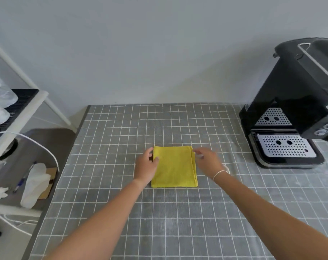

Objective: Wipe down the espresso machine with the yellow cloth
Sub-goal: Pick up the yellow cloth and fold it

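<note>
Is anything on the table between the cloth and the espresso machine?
Nothing visible. The cloth lies flat mid-table with both hands at its edges, and only bare checked table lies between it and the machine at the right rear.

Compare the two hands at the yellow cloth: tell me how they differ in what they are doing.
The left hand grips the far left corner of the yellow cloth, thumb on top; the right hand only reaches its far right corner, fingers extended and blurred, so contact is unclear. The right wrist wears a white band; the left wrist is bare. The left hand covers part of the cloth; the right hand lies mostly beside it, over the checked tablecloth. Both flank the folded cloth, which lies flat.
</note>
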Demonstrator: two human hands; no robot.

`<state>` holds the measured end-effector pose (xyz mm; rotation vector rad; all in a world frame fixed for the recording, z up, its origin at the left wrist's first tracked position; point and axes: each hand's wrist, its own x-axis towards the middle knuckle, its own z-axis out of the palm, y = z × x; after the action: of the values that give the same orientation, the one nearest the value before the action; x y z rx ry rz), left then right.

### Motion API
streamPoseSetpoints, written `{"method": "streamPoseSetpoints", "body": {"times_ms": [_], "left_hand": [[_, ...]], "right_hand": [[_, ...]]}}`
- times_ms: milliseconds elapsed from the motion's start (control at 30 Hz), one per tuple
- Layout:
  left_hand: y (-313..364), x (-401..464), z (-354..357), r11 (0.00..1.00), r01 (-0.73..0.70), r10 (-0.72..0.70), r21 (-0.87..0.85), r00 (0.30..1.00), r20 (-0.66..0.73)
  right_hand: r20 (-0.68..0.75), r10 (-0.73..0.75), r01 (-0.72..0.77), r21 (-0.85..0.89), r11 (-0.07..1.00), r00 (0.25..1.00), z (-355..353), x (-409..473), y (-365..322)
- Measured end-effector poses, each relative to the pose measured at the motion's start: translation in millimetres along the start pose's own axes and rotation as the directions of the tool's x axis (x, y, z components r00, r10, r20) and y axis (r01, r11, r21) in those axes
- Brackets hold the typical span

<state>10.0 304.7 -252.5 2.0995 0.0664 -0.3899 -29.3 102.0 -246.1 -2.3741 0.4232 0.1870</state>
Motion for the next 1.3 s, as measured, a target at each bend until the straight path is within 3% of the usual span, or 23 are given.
{"method": "streamPoseSetpoints", "body": {"times_ms": [233, 367, 567, 767, 1000, 1100, 1200, 1300], "left_hand": [[-27.2, -25.2, -8.2, 0.985, -0.105, 0.092, 0.137, 0.991, 0.098], [-34.0, -41.4, -11.9, 0.893, -0.27, 0.177, 0.361, 0.946, 0.27], [-40.5, -52.2, -15.7, 0.762, -0.4, 0.27, 0.51, 0.911, 0.311], [-35.5, -49.7, -43.4, 0.775, -0.416, 0.406, 0.476, 0.905, 0.13], [-17.1, -38.1, -136.3, 0.804, -0.382, 0.438, 0.456, 0.899, -0.021], [-14.6, -40.9, -173.9, 0.809, -0.361, 0.442, 0.463, 0.894, -0.075], [-18.4, -50.0, -214.9, 0.829, -0.359, 0.475, 0.428, 0.857, -0.2], [-37.3, -67.1, -249.3, 0.845, -0.354, 0.481, 0.401, 0.831, -0.278]], "right_hand": [[0.096, -0.374, 0.385, -0.263, 0.885, 0.923, 32.2, -56.4, 36.1], [0.07, -0.436, 0.433, -0.332, 0.838, 0.897, 33.4, -60.3, 45.5], [-0.002, -0.478, 0.45, -0.332, 0.829, 0.878, 29.0, -60.4, 30.2], [-0.151, -0.544, 0.51, -0.215, 0.833, 0.825, 13.4, -56.7, -8.5], [-0.064, -0.495, 0.482, -0.146, 0.864, 0.866, 23.8, -44.2, -85.8], [-0.105, -0.475, 0.47, -0.074, 0.88, 0.873, 33.8, -41.1, -125.2], [-0.168, -0.543, 0.551, 0.001, 0.835, 0.823, 45.6, -45.4, -170.0], [-0.21, -0.654, 0.668, -0.006, 0.744, 0.726, 65.6, -57.4, -198.5]]}}
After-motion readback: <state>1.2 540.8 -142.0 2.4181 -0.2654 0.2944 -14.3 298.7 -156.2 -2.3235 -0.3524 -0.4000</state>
